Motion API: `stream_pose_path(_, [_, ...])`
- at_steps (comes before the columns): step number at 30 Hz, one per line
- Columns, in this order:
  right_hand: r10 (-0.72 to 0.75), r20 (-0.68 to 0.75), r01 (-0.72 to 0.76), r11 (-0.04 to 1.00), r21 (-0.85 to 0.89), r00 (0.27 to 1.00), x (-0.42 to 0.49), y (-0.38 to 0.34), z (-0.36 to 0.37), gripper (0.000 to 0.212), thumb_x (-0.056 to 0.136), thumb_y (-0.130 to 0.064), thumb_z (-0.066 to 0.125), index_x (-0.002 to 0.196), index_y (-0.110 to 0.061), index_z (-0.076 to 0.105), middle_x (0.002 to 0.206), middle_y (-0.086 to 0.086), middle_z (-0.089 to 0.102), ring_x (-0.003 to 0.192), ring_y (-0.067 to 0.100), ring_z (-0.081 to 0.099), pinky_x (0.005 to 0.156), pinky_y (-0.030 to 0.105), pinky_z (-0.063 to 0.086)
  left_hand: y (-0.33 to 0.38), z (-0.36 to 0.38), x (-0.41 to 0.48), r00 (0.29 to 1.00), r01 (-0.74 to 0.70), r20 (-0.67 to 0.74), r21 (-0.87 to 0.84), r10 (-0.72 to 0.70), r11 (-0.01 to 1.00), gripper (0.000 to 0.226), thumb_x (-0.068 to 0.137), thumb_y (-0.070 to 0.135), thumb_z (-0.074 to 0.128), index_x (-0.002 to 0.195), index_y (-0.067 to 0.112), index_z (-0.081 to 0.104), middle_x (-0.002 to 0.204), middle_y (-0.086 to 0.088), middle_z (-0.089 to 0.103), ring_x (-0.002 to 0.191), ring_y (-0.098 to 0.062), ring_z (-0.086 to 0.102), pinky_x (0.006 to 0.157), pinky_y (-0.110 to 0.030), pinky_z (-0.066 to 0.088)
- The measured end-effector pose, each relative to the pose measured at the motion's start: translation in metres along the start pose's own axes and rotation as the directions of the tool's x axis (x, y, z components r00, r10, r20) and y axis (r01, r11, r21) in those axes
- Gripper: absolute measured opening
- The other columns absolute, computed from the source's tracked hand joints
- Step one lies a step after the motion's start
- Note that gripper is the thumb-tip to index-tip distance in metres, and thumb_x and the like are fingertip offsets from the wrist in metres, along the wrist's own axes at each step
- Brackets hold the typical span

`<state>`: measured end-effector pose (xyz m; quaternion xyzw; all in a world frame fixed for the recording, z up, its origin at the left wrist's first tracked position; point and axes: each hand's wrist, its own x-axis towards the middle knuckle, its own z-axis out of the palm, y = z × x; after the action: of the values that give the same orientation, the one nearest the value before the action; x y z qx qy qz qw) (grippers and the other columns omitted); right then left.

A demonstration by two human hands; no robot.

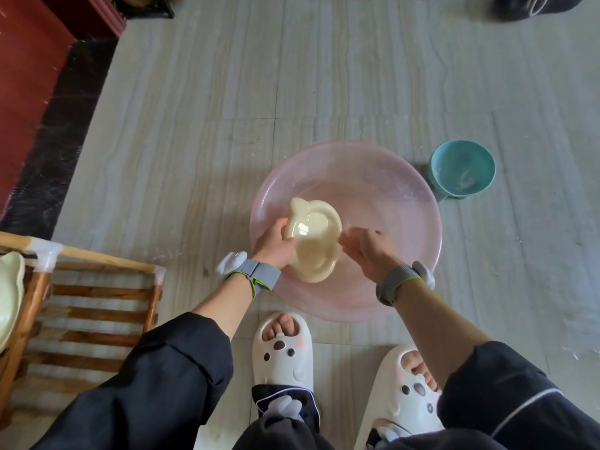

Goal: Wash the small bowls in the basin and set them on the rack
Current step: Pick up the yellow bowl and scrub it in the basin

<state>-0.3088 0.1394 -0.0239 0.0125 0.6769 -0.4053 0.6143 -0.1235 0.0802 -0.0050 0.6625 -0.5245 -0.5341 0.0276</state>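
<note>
A pink basin (412, 203) sits on the pale tiled floor (201, 125), just in front of two white slippers (282, 352). Over the basin, the left hand (276, 246) grips the near-left rim of a cream bowl (313, 235), holding it tilted with its inside facing up. The right hand (367, 251) is just beside the bowl's right edge, fingers loosely spread and blurred; whether they touch the rim I cannot tell. Both wrists wear grey straps. A teal bowl (462, 170) stands on the floor just right of the basin. At the left edge, a wooden rack (97, 293) carries another cream bowl (9, 297), partly out of view
</note>
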Motion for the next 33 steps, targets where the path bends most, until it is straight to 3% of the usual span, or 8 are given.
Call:
stream_pose_path(2, [-0.052, 0.139, 0.025, 0.981, 0.194, 0.989, -0.008, -0.008, 0.009, 0.019, 0.092, 0.003, 0.052, 0.103, 0.002, 0.068, 0.096, 0.017, 0.073, 0.09, 0.027, 0.071, 0.085, 0.033, 0.059, 0.004, 0.002, -0.005, 1.0, -0.022, -0.003, 0.058, 0.022, 0.998, 0.046, 0.089, 0.02, 0.054, 0.131, 0.036, 0.049, 0.109, 0.0, 0.067, 0.099, -0.026, 0.065, 0.086, -0.041, 0.057])
stream_pose_path(5, [-0.137, 0.05, 0.138, 0.99, -0.017, 0.989, -0.006, -0.009, 0.012, 0.027, 0.092, 0.002, 0.056, 0.117, 0.003, 0.064, 0.097, 0.013, 0.07, 0.088, 0.025, 0.069, 0.089, 0.035, 0.056, 0.008, 0.001, -0.009, 1.0, -0.03, -0.005, 0.092, 0.03, 0.995, 0.046, 0.09, 0.019, 0.054, 0.133, 0.034, 0.05, 0.111, 0.0, 0.068, 0.1, -0.024, 0.064, 0.083, -0.031, 0.052])
stream_pose_path(8, [-0.198, -0.056, 0.161, 0.904, -0.396, 0.979, -0.002, 0.002, 0.004, 0.08, 0.076, -0.036, 0.079, 0.142, -0.01, 0.042, 0.127, 0.01, 0.055, 0.111, 0.027, 0.058, 0.099, 0.041, 0.051, 0.012, 0.001, -0.012, 0.999, -0.021, 0.036, 0.045, 0.019, 0.999, 0.047, 0.091, 0.019, 0.055, 0.137, 0.03, 0.048, 0.112, -0.004, 0.067, 0.1, -0.027, 0.064, 0.077, -0.031, 0.052])
stream_pose_path(11, [-0.191, -0.044, 0.146, 0.865, -0.479, 0.981, -0.003, 0.015, 0.004, 0.122, 0.058, -0.068, 0.081, 0.152, -0.025, 0.017, 0.147, 0.009, 0.036, 0.129, 0.032, 0.048, 0.107, 0.044, 0.044, 0.015, 0.008, -0.016, 0.991, 0.02, 0.132, -0.078, -0.01, 0.997, 0.059, 0.082, 0.026, 0.062, 0.139, 0.029, 0.047, 0.119, -0.006, 0.065, 0.107, -0.029, 0.064, 0.092, -0.048, 0.055])
stream_pose_path(19, [-0.41, -0.238, 0.19, 0.765, -0.615, 0.88, 0.007, 0.013, -0.017, 0.038, 0.097, -0.055, 0.041, 0.11, -0.019, 0.039, 0.114, 0.013, 0.063, 0.087, 0.033, 0.057, 0.077, 0.038, 0.042, 0.023, 0.019, -0.024, 0.968, 0.119, 0.251, -0.35, -0.03, 0.929, 0.052, 0.097, 0.005, 0.055, 0.145, 0.022, 0.044, 0.127, -0.007, 0.06, 0.109, -0.028, 0.062, 0.084, -0.045, 0.055])
stream_pose_path(24, [-0.474, -0.166, 0.268, 0.715, -0.646, 0.865, 0.005, 0.018, -0.022, 0.033, 0.103, -0.026, 0.04, 0.129, -0.007, 0.042, 0.125, 0.018, 0.057, 0.103, 0.036, 0.057, 0.081, 0.034, 0.04, 0.03, 0.02, -0.022, 0.972, 0.135, 0.232, -0.396, -0.043, 0.908, 0.034, 0.096, 0.003, 0.054, 0.119, 0.027, 0.055, 0.119, -0.005, 0.063, 0.105, -0.026, 0.061, 0.082, -0.044, 0.054])
stream_pose_path(29, [-0.446, -0.152, 0.28, 0.755, -0.593, 0.882, -0.006, 0.021, -0.011, 0.086, 0.077, -0.064, 0.071, 0.137, -0.011, 0.038, 0.132, 0.003, 0.047, 0.111, 0.024, 0.053, 0.097, 0.04, 0.047, 0.033, 0.019, -0.02, 0.971, 0.15, 0.235, -0.413, -0.054, 0.898, 0.035, 0.095, 0.0, 0.054, 0.118, 0.026, 0.054, 0.114, -0.005, 0.063, 0.103, -0.026, 0.061, 0.087, -0.045, 0.051])
stream_pose_path(33, [-0.468, -0.137, 0.244, 0.663, -0.708, 0.873, -0.002, 0.013, -0.01, 0.045, 0.098, -0.042, 0.05, 0.127, -0.008, 0.046, 0.125, 0.017, 0.059, 0.107, 0.038, 0.057, 0.083, 0.036, 0.043, 0.029, 0.012, -0.018, 0.966, 0.152, 0.249, -0.324, -0.071, 0.934, 0.036, 0.09, -0.002, 0.06, 0.118, 0.02, 0.053, 0.115, -0.007, 0.061, 0.098, -0.026, 0.06, 0.078, -0.039, 0.052])
